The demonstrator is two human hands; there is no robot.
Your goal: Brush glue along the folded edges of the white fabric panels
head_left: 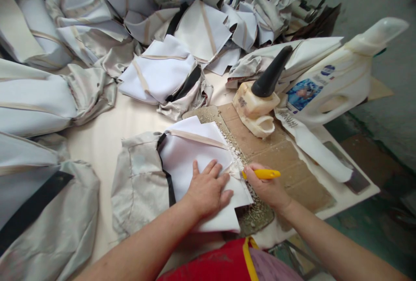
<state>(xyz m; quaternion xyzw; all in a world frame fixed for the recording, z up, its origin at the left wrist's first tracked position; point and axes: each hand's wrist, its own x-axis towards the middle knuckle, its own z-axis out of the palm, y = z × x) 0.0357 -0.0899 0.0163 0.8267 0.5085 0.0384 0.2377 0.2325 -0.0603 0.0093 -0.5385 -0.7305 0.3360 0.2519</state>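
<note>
My left hand lies with fingers spread on a white panel, pressing it down. A beige strip crosses that panel, and a grey fabric piece with black edging joins its left side. Between the fingers of my right hand is a yellow-handled brush; its working end meets the panel's right edge, partly hidden, where the surface looks wet and wrinkled. Beneath that edge is a board crusted with dried residue.
Stitched white-and-grey pieces heap along the back and left. Brown cardboard lies to the right, bearing a cut plastic container with a black cone. A white jug leans behind it. The table edge runs along the right.
</note>
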